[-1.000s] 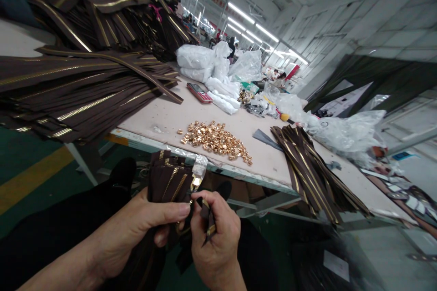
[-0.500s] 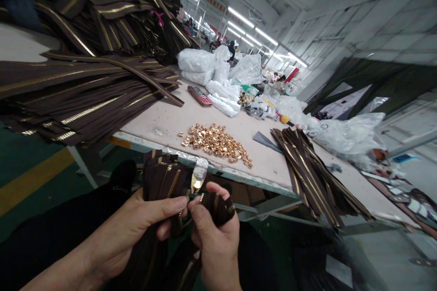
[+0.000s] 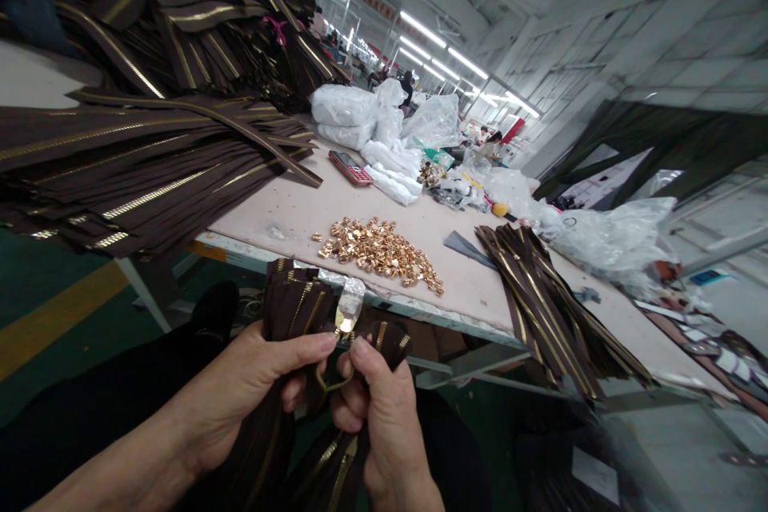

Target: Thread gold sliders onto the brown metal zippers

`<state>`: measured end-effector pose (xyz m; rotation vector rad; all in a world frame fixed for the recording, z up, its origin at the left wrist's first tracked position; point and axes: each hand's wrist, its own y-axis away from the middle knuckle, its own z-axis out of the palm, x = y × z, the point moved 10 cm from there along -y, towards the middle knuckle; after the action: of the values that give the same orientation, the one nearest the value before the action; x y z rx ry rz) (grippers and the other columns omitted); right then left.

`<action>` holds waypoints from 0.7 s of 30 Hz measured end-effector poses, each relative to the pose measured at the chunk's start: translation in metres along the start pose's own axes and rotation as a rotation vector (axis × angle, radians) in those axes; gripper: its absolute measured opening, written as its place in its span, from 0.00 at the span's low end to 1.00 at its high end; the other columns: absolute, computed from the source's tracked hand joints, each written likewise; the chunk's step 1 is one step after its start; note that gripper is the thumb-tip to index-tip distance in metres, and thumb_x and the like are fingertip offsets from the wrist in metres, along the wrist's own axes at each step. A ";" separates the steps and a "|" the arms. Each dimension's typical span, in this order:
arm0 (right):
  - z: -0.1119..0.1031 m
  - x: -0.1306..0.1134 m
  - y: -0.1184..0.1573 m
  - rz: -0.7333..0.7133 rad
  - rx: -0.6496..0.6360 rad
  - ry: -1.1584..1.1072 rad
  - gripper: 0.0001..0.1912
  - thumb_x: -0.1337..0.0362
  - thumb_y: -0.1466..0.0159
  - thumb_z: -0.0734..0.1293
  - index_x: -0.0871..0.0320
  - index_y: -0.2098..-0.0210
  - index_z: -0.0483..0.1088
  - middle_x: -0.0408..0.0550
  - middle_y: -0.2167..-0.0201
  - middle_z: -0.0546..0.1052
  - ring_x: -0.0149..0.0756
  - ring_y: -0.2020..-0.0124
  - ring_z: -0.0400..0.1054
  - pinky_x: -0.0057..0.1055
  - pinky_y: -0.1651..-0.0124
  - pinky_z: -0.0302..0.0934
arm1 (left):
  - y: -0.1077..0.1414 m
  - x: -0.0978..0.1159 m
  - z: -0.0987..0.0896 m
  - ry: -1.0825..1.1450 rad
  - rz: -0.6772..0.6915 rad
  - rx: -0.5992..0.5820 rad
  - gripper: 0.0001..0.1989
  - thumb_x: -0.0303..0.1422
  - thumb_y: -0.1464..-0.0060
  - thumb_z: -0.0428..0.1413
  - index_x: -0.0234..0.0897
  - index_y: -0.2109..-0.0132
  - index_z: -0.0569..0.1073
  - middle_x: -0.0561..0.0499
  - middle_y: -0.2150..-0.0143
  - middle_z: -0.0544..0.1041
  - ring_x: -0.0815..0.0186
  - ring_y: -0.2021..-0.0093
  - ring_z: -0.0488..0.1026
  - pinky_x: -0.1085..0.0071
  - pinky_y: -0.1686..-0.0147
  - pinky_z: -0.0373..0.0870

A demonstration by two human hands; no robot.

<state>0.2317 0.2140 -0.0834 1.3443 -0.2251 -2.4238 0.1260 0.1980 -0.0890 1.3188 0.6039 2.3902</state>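
My left hand (image 3: 258, 384) is closed on a bundle of dark brown zipper tapes (image 3: 297, 300) with gold teeth, thumb and forefinger pinching near a fixture. My right hand (image 3: 384, 400) is closed too, gripping the ends of more brown zipper tapes (image 3: 390, 340). Between the thumbs, at the table edge, a gold zipper slider (image 3: 346, 326) sits on a small holder wrapped in clear tape (image 3: 351, 296). Just below it, a length of gold teeth loops between the hands (image 3: 327, 386). The fingertips hide where the teeth meet the slider.
On the table (image 3: 288, 216) lies a pile of gold sliders (image 3: 381, 248). A red phone (image 3: 350, 168) and white plastic bags (image 3: 384, 120) are behind it. Zipper tapes are heaped at left (image 3: 150, 152), and another bundle (image 3: 540, 296) hangs over the edge at right.
Both hands have shifted slightly at the slider, with the right fingers now curled in tighter. The left bundle has moved a little right, and the loop of teeth below shows more clearly.
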 end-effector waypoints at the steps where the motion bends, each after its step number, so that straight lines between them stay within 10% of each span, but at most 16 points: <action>1: 0.000 0.000 -0.001 0.009 -0.001 -0.005 0.22 0.53 0.50 0.80 0.61 0.75 0.68 0.36 0.83 0.67 0.15 0.87 0.43 0.16 0.86 0.38 | -0.001 -0.001 0.000 0.007 -0.007 -0.002 0.22 0.44 0.71 0.73 0.36 0.84 0.70 0.58 0.87 0.64 0.76 0.84 0.57 0.79 0.82 0.54; 21: 0.004 -0.002 -0.013 0.070 -0.013 -0.001 0.24 0.55 0.56 0.82 0.61 0.76 0.67 0.33 0.85 0.66 0.14 0.88 0.44 0.16 0.88 0.39 | -0.008 0.006 0.001 -0.040 0.065 0.033 0.19 0.43 0.71 0.71 0.35 0.82 0.72 0.58 0.89 0.63 0.75 0.85 0.56 0.78 0.83 0.53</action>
<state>0.2266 0.2266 -0.0837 1.3079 -0.2513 -2.3645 0.1249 0.2079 -0.0885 1.4167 0.6006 2.4085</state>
